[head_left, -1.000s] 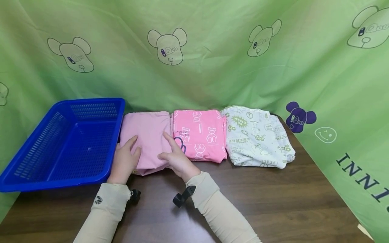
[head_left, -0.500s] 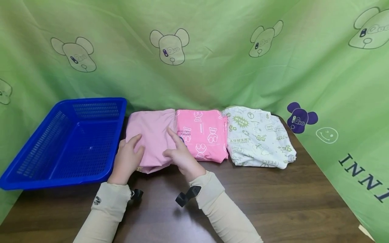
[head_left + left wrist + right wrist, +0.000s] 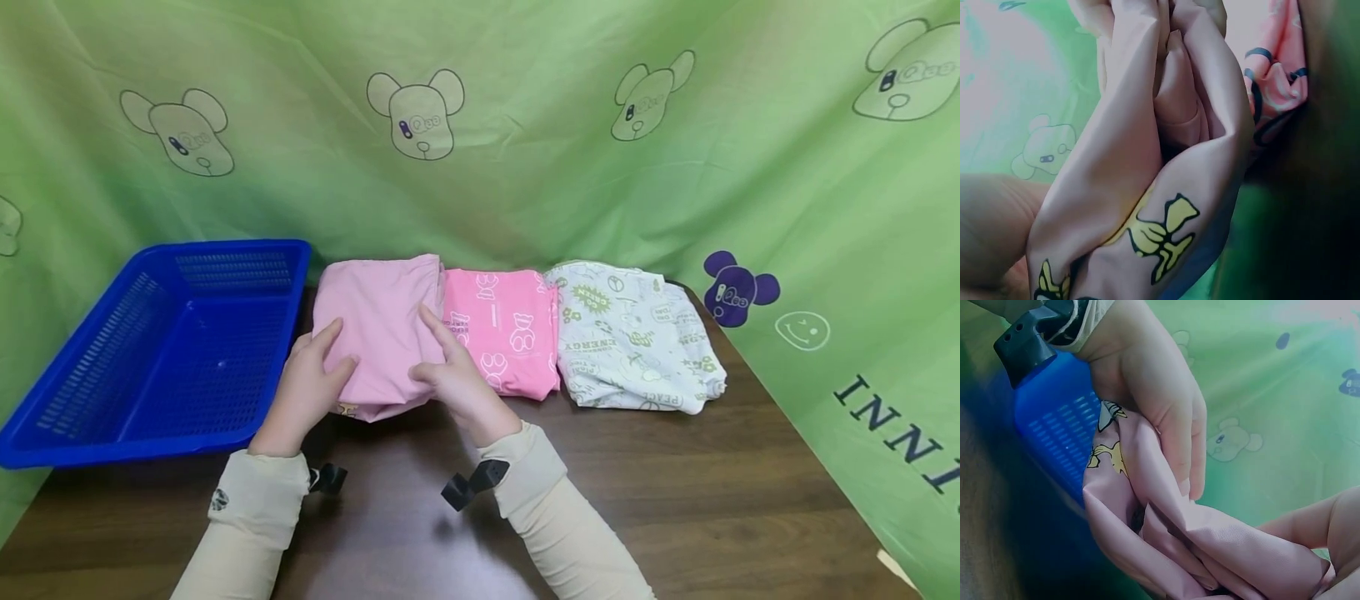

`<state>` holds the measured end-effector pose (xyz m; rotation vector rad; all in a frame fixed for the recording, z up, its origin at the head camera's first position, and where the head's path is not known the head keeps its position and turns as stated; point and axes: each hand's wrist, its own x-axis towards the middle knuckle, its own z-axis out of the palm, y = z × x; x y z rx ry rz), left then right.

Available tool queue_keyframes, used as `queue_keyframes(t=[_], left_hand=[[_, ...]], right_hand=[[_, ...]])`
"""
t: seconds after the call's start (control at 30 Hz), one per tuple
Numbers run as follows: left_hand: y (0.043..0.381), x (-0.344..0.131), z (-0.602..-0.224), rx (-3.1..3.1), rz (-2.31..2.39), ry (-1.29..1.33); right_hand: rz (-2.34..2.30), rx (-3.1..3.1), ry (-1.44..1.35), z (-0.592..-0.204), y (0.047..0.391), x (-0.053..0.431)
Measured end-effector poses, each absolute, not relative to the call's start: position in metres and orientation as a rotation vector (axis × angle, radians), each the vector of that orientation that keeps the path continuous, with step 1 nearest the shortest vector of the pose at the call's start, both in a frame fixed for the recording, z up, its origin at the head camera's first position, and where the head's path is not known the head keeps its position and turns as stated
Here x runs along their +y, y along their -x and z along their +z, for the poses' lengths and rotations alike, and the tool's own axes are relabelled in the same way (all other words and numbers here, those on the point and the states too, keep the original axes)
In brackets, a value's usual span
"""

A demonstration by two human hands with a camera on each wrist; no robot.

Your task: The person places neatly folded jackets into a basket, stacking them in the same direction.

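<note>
Between my two hands is a folded light pink cloth, raised off the table, with yellow-and-black figures on its underside in both wrist views. My left hand grips its left side, thumb on top and the other fingers partly hidden. On the opposite side, my right hand holds the cloth the same way. Loose folds of the cloth hang open in the left wrist view. Just right of it lies a folded bright pink cloth with white bear outlines, partly covered by the lifted one.
A blue plastic basket stands at the left, close to my left hand. Farther right lies a folded white cloth with green print. A green printed curtain hangs behind the brown wooden table.
Both hands have lifted the light pink cloth from the table and shifted it slightly right, so it overlaps the bright pink one more. The basket and the other cloths have stayed put.
</note>
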<state>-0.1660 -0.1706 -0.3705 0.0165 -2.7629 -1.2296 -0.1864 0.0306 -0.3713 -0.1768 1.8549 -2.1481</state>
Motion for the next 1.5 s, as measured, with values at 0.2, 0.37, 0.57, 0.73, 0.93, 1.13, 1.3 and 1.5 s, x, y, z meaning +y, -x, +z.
queue_keyframes(t=[0.2, 0.37, 0.57, 0.73, 0.93, 1.13, 1.3, 1.5], left_hand=[[0.164, -0.179, -0.366, -2.724, -1.299, 0.072], [0.161, -0.187, -0.357, -2.697, -1.387, 0.14], [0.157, -0.198, -0.347, -2.648, -1.493, 0.175], [0.154, -0.207, -0.343, -2.602, -1.546, 0.193], [0.15, -0.219, -0.34, -2.519, -1.586, 0.187], [0.145, -0.229, -0.335, -2.457, -1.621, 0.153], [0.142, -0.239, -0.333, -2.436, -1.632, 0.099], [0.14, -0.252, -0.333, -2.392, -1.636, 0.045]], right_hand=[[-2.153, 1.88, 0.241, -0.367, 0.184, 0.032], [-2.156, 1.927, 0.306, -0.364, 0.182, 0.033], [-2.181, 1.892, 0.36, -0.362, 0.18, 0.031], [-2.201, 1.878, 0.43, -0.36, 0.177, 0.025], [-2.232, 1.842, 0.532, -0.359, 0.175, 0.017], [-2.265, 1.751, 0.636, -0.358, 0.175, 0.009], [-2.277, 1.644, 0.677, -0.36, 0.179, -0.001], [-2.255, 1.697, 0.748, -0.36, 0.185, -0.012]])
